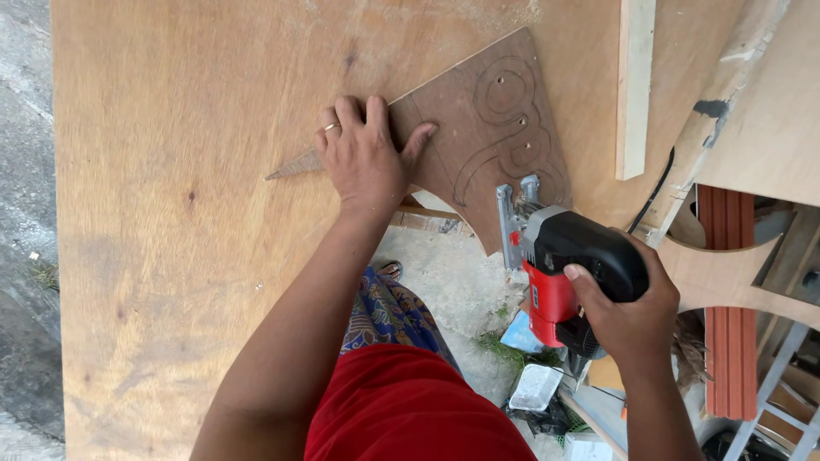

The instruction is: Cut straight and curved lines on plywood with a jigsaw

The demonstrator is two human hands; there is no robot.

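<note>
Head view, looking straight down. The left hand [369, 154] lies flat, fingers spread, pressing on the left corner of a dark brown board [487, 128], with a ring on 1 finger. That board rests on a big pale plywood sheet [171, 213] serving as the bench, and curling scroll lines are drawn across its far right part. Its near edge is cut in a curve and hangs over open ground. The right hand [628, 312] is wrapped tight around the black handle of a red and black jigsaw [564, 273], near right of the board. The saw's grey metal foot sits at the board's near right edge; the blade itself is too hidden to make out. The 2 hands are well apart, 1 on the board, 1 on the saw. A pale wooden strip [634, 85] lies far right on the sheet. Below, between the arms, a red garment [410, 410] and patterned cloth show over concrete ground.
</note>
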